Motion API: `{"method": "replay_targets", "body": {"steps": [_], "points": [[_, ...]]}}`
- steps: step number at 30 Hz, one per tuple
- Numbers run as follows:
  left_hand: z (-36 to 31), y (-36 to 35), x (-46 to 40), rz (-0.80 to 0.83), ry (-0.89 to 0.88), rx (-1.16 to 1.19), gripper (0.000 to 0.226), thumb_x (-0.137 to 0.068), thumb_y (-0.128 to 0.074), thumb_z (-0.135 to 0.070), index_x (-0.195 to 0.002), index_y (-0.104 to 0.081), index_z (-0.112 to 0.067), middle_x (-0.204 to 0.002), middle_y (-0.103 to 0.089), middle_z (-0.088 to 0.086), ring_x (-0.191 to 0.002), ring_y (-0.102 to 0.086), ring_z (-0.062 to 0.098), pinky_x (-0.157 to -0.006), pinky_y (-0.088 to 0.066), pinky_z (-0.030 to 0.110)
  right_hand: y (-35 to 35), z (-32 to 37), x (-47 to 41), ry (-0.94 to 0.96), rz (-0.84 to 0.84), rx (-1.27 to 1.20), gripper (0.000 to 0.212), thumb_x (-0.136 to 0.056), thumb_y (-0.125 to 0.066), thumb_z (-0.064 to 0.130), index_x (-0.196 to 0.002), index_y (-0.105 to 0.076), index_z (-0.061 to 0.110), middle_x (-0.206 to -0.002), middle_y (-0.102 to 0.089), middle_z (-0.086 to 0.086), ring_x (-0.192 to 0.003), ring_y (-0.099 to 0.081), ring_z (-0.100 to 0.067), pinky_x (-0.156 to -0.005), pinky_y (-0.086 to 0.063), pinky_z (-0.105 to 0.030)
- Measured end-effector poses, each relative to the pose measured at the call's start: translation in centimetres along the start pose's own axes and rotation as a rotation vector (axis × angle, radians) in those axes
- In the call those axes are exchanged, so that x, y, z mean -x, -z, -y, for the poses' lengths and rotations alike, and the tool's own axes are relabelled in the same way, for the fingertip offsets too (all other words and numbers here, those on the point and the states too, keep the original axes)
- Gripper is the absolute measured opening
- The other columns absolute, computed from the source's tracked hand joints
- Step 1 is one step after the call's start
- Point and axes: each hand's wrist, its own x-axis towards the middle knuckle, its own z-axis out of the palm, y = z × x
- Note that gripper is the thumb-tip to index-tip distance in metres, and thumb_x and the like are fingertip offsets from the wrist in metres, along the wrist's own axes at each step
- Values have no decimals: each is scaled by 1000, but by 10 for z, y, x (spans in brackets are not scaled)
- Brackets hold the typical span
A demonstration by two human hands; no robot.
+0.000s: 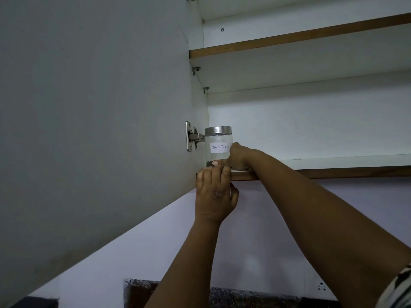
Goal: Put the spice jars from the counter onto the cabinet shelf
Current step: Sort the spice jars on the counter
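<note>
Jar: a small round glass jar [218, 150] with a shiny metal lid and a white paper label that says "Black Pepper"; it stands up straight at the far left end of the bottom shelf, near the hinge
Shelf: the flat white bottom shelf [333, 162] has a brown wooden front edge
Right hand: the right hand [238, 157] is wrapped round the jar's right side, thumb across the bottom front
Left hand: the left hand [214, 193] has bent fingers hooked over the shelf's front edge, just under the jar
Door: the smooth grey cabinet door [93, 130] hangs open on the left, with a silver metal hinge [193, 136]
</note>
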Motion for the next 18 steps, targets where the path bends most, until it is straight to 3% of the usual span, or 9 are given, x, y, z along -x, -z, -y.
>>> {"method": "replay_targets", "body": {"steps": [10,18], "points": [[-1,7,0,66,24,12,56,-63,-67,-21,-115,-48,-11,-103,-61,13,-95,-50,28,-96,-34,39,-1,2,5,-15,-37,-49,83,-82,-68,54,-139,-36,3,-137,-51,-14,-120,-53,-28,-91,-42,-32],[0,7,1,75,13,5,61,-62,-70,-23,-118,-47,-11,-107,-61,13,-100,-44,26,-99,-33,39,-1,4,10,-45,-49,-18,79,-87,-68,47,-140,-32,1,-139,-47,-15,-124,-51,-28,-84,-38,-28]]}}
